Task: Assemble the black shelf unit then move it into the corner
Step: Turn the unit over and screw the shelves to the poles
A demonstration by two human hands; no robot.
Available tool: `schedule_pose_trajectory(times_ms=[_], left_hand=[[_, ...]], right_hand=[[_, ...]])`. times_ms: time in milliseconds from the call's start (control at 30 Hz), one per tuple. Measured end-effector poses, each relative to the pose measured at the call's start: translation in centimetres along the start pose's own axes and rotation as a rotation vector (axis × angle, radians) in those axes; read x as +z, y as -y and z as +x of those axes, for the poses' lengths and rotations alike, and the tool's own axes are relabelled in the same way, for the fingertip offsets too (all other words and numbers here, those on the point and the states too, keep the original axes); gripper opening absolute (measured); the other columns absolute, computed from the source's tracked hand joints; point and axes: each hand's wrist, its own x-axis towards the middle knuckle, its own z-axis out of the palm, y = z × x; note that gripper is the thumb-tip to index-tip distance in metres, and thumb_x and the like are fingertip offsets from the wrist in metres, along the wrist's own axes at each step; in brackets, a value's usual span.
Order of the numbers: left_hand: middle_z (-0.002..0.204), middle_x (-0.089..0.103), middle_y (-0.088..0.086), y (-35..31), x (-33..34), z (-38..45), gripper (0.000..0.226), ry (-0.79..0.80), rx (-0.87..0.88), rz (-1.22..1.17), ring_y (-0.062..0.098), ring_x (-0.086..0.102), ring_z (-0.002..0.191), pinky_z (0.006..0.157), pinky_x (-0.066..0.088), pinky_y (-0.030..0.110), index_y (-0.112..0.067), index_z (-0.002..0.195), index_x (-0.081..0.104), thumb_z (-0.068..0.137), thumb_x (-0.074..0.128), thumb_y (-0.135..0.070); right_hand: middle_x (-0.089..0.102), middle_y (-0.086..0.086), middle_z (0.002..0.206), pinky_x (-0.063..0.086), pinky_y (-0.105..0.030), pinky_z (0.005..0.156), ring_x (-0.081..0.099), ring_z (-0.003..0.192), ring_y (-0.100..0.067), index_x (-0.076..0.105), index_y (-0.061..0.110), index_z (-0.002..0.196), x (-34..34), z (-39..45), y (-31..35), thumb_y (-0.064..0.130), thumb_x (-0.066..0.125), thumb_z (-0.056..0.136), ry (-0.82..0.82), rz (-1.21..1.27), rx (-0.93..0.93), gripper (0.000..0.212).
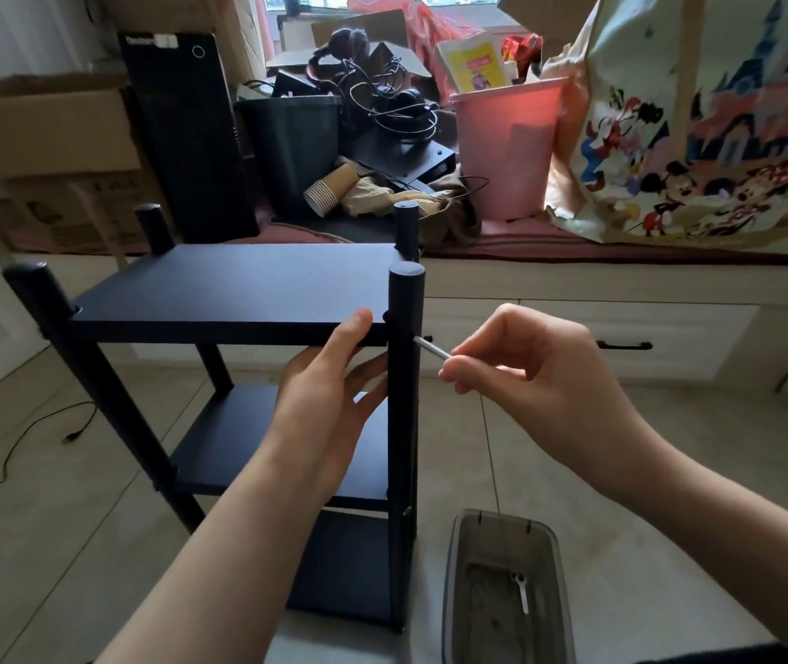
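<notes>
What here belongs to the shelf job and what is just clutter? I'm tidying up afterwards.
Job:
black shelf unit
metal key, pinched in the right hand
left hand, steadying the top shelf
grey tray with a small wrench

Clutter:
pink bin
paper cups
cartoon bag
cardboard box

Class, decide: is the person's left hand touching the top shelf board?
Touching. The head view shows the left hand with its thumb pressed on the front edge of the top shelf board, no gap.
</notes>
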Motion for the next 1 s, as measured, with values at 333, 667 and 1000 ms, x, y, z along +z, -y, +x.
schedule_pose_trajectory(times_ms=[333,667,1000], left_hand=[[0.105,0.075,0.01,0.5,-0.2,0.4,0.027,0.007,0.042,0.07,0.023,0.074,0.097,0.085,0.057,0.035,-0.01,0.105,0.067,0.095,0.062,-0.034],[0.105,0.075,0.011,0.9,-0.2,0.4,0.028,0.013,0.08,0.088,0.023,0.074,0.097,0.079,0.06,0.031,-0.008,0.107,0.065,0.097,0.061,-0.034],[0.098,0.077,0.009,0.9,-0.1,0.5,0.027,0.029,0.085,0.075,0.021,0.075,0.093,0.074,0.059,0.025,-0.009,0.103,0.069,0.098,0.06,-0.033]], right_hand=[[0.07,0.008,0.077,0.054,-0.018,0.069,0.069,0.072,-0.009,0.067,0.018,0.077,0.3,-0.1,-0.7,0.013,0.078,0.078,0.011,-0.07,-0.013,0.013],[0.069,0.007,0.074,0.057,-0.026,0.07,0.068,0.071,-0.011,0.066,0.017,0.078,1.0,0.2,-0.1,0.016,0.077,0.079,-0.036,-0.103,-0.039,0.011],[0.069,0.01,0.076,0.057,-0.028,0.069,0.068,0.072,-0.011,0.065,0.024,0.076,1.7,0.8,-0.2,0.018,0.078,0.08,-0.062,-0.142,-0.048,0.015]])
